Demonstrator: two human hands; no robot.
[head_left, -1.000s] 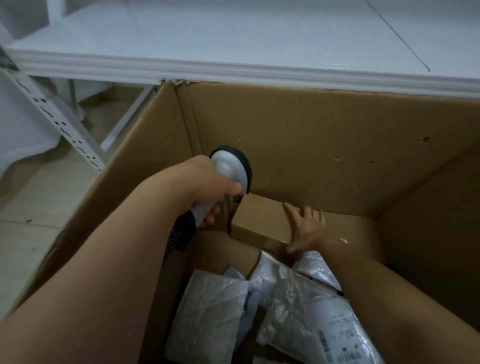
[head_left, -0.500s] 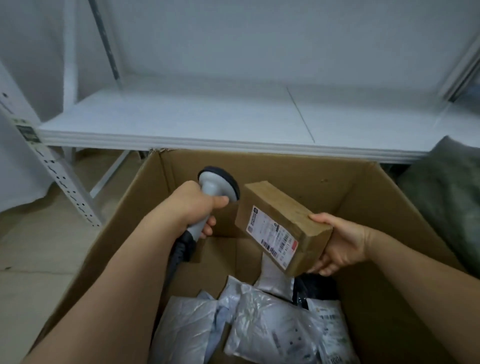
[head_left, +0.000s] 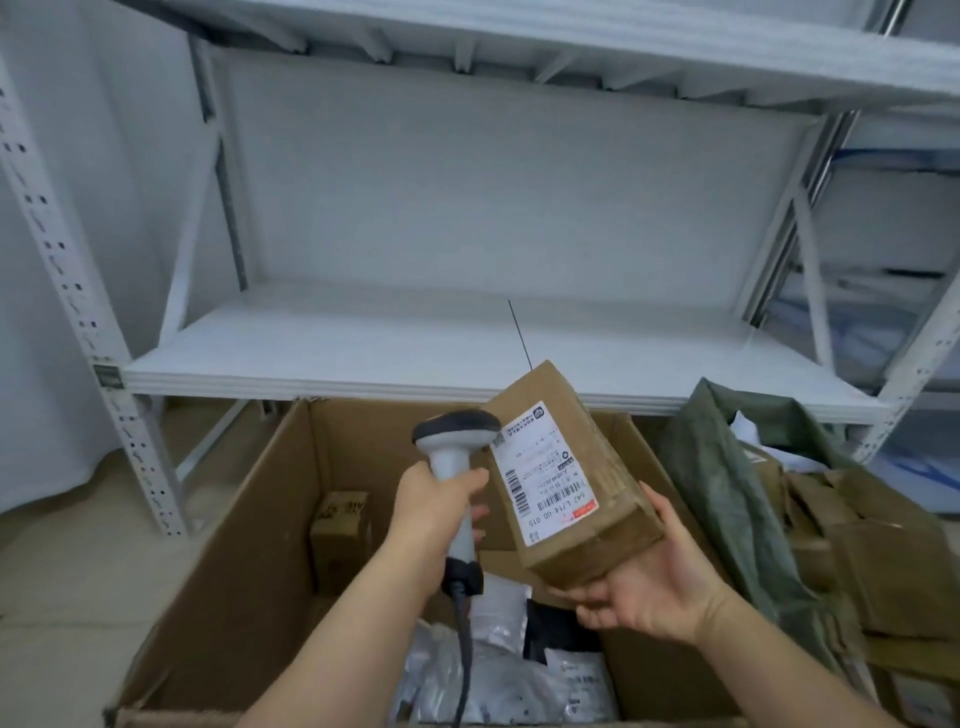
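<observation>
My left hand (head_left: 434, 512) grips the handle of a grey barcode scanner (head_left: 453, 441), whose dark head sits close to the label of a small brown parcel (head_left: 602, 467). My right hand (head_left: 654, 587) holds that parcel from below, tilted, its white shipping label (head_left: 540, 473) turned toward me. Both are above a large open cardboard box (head_left: 234, 561). The scanner's cable (head_left: 462, 654) hangs down into the box.
Inside the big box lie several grey plastic mailers (head_left: 498, 680) and a small brown carton (head_left: 340, 530). A white metal shelf (head_left: 363, 353) stands behind the box. At the right, a green sack (head_left: 737, 467) lies over flattened cardboard (head_left: 883, 561).
My right hand took the parcel from the bottom of the box and lifted it, turning its label up. The scanner rose with my left hand. My view tilted up toward the shelf.
</observation>
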